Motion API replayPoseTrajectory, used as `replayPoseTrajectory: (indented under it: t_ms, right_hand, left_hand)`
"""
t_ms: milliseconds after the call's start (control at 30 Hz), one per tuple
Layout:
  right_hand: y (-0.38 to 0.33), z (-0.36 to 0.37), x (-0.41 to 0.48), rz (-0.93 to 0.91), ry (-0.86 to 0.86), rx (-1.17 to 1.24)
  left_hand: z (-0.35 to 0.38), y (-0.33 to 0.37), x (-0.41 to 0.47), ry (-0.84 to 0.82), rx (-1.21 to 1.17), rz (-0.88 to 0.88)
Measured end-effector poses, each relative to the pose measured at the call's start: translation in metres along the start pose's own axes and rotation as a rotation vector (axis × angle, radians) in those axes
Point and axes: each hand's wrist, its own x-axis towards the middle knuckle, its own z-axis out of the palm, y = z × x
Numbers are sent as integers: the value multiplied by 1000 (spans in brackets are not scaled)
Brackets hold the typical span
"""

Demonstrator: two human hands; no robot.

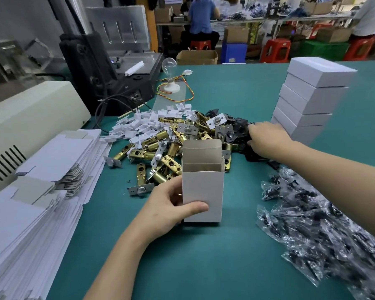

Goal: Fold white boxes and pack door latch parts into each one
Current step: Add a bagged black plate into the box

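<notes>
Left hand [171, 204] grips the upright, open white box [201, 187], thumb across its front; right hand [266, 137], at two o'clock, lies on black plates [239, 124], grip unclear.

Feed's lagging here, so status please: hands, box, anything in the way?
Left hand grips the white box, upright, top open. Right hand down in the black parts, grip unclear. Box mouth unobstructed; latch pile just behind it.
</notes>
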Motion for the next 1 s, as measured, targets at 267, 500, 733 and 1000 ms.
replayPoseTrajectory:
  t_ms: [267, 500, 733, 1000]
  right_hand:
    - [-13, 6, 4, -23, 19, 123]
    - [-8, 2, 4, -8, 116, 19]
    - [-3, 0, 3, -29, 188, 39]
    - [-3, -1, -4, -62, 46, -1]
  left_hand:
    - [1, 1, 0, 0, 2, -11]
    - [1, 0, 1, 3, 0, -3]
    - [1, 0, 0, 1, -10, 11]
    - [2, -1, 0, 12, -13, 14]
